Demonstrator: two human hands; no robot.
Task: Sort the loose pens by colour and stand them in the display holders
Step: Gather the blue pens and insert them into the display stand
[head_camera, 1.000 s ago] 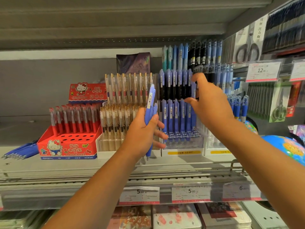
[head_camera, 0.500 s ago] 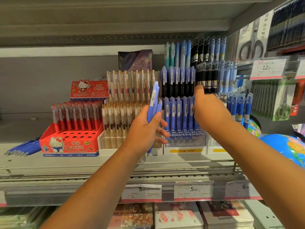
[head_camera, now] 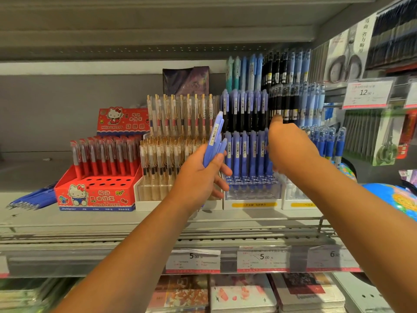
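Gripping a bundle of blue pens [head_camera: 214,141] near upright in the left hand [head_camera: 198,177], beside the clear display holder [head_camera: 252,192]; right hand [head_camera: 291,147] at its front row (fingers hidden, can't tell the grip).

Bundle of lilac-blue pens [head_camera: 214,141]: gripped upright in the left hand [head_camera: 198,177], in front of the tiered clear holder [head_camera: 252,190]. Right hand [head_camera: 291,147]: held against the holder's front-row blue pens [head_camera: 246,152], fingers hidden. Loose blue pens [head_camera: 31,199]: laid flat on the shelf [head_camera: 158,222], just beside a red carton [head_camera: 94,195] stocked with red pens [head_camera: 103,154].
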